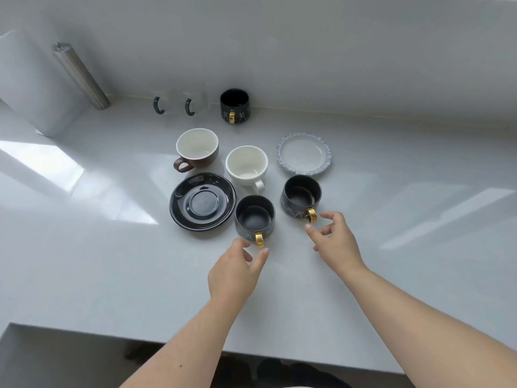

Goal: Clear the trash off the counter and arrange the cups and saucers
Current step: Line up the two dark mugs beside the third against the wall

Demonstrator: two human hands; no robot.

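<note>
Two black cups with gold handles stand near me on the white counter (84, 270): one (254, 217) at centre, another (301, 196) to its right. My left hand (237, 273) hovers just below the centre cup's handle, fingers apart, holding nothing. My right hand (334, 240) is beside the right cup's gold handle, fingers spread, empty. A black saucer (202, 201) lies left of the centre cup. Behind are a white cup (246, 165), a brown cup (197, 148) with white inside and a blue-rimmed white saucer (304, 153).
A third black cup (234, 105) stands by the back wall, next to two clear glass mugs with dark green handles (158, 105) (190, 106). A paper towel roll (30, 88) on a steel holder (81, 75) is at the far left. The counter's front edge (251, 351) runs below my forearms.
</note>
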